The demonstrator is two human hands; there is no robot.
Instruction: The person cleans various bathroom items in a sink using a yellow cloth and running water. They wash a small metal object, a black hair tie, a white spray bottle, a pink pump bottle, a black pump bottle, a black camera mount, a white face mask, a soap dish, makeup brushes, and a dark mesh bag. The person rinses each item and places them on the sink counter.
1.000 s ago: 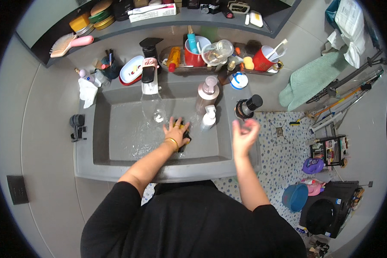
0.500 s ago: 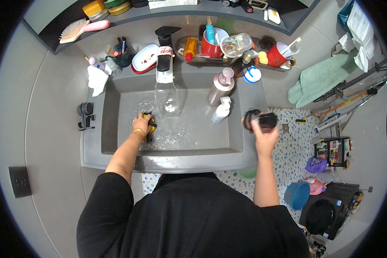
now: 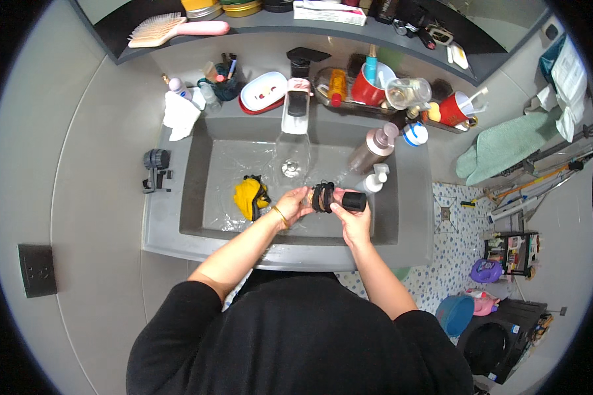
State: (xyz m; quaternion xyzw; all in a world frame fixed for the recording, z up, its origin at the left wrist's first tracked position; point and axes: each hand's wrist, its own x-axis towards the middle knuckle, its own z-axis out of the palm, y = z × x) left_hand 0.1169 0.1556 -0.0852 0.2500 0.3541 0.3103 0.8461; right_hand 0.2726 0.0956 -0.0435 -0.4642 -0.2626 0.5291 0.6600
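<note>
Over the front part of the grey sink (image 3: 204, 238), my two hands hold a small clear bottle with a black cap (image 3: 354, 201). Several black bands (image 3: 322, 197) are wound round its middle. My left hand (image 3: 295, 205) closes on the bottle's left end, beside the bands. Near the capped end, my right hand (image 3: 354, 220) grips it with the thumb on top. To the left, a crumpled yellow and black cloth (image 3: 249, 197) lies wet on the sink bottom, apart from my hands. Water runs from the white and black faucet (image 3: 297, 108) behind it.
A brown pump bottle (image 3: 373, 149) and a white pump bottle (image 3: 375, 179) stand at the sink's right side. Along the back ledge are a soap dish (image 3: 264, 91) and red cups (image 3: 369, 91). A shelf (image 3: 263, 25) with a pink hairbrush (image 3: 178, 29) overhangs the back.
My left hand has let go of the yellow and black cloth and taken hold of the bottle. My right hand has brought the bottle leftward from the right rim to over the sink.
</note>
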